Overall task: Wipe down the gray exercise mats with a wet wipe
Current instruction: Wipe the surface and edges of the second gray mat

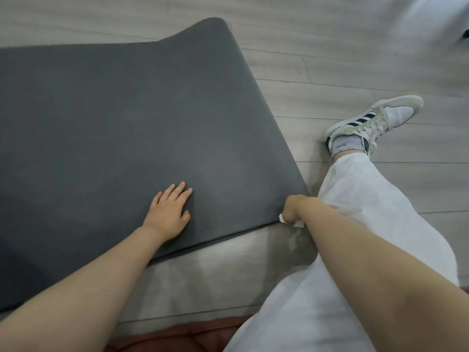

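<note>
We see a gray exercise mat point(127, 123) spread over a pale wood-plank floor point(355, 59), filling the left and middle of the view; its far corner point(215, 24) curls up off the floor. Beside the mat's right edge lies a leg in loose white trousers point(368, 212), ending in a gray sock and a white sneaker point(375, 120) with dark stripes, resting on the floor well clear of the mat. A strip of reddish-brown cushion point(177, 336) shows at the bottom edge. Our left hand point(168, 212) lies flat on the mat near its closest edge, fingers straight and together, holding nothing. Our right hand point(291, 209) sits at the mat's near right corner, its fingers curled around a crumpled white wet wipe point(298, 223), of which only small bits peek out beneath the hand.
</note>
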